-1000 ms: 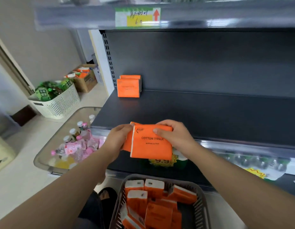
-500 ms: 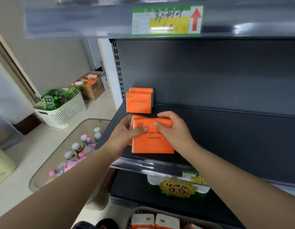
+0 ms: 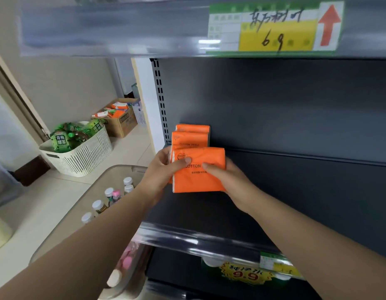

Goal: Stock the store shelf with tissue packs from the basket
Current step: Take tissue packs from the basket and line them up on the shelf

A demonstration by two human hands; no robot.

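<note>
Both hands are on one load. The left hand [image 3: 159,169] wraps the left edge of the held tissue pack [image 3: 198,176] with its thumb across the front face. The right hand [image 3: 229,180] wraps the right edge, thumb also on the front. Neither hand is free. A second pack seems tucked behind the first on the left side, only a sliver showing, so the count is not certain.

The held pack sits upright just in front of the stocked packs [image 3: 191,137] and overlaps their lower part in this view. I cannot tell whether it touches them. The stocked packs, two of them one behind the other, stand against the back wall of the shelf [image 3: 274,202]. Everything to the right of the stocked packs is bare deck. The source basket is not in view.

Handling, as a judgement: light, soft and squashy under a glossy film wrap, so probably a bit slippery but not fragile. It is best held by the two side edges, as now, without crushing the front. The next move likely calls for setting it flush against the stocked packs, where an upright soft pack may tip if released early.

Well left of the stocked packs, on the floor, are a white slatted basket [image 3: 79,156], a cardboard box [image 3: 120,122] and a clear bin of bottles [image 3: 105,202].
</note>
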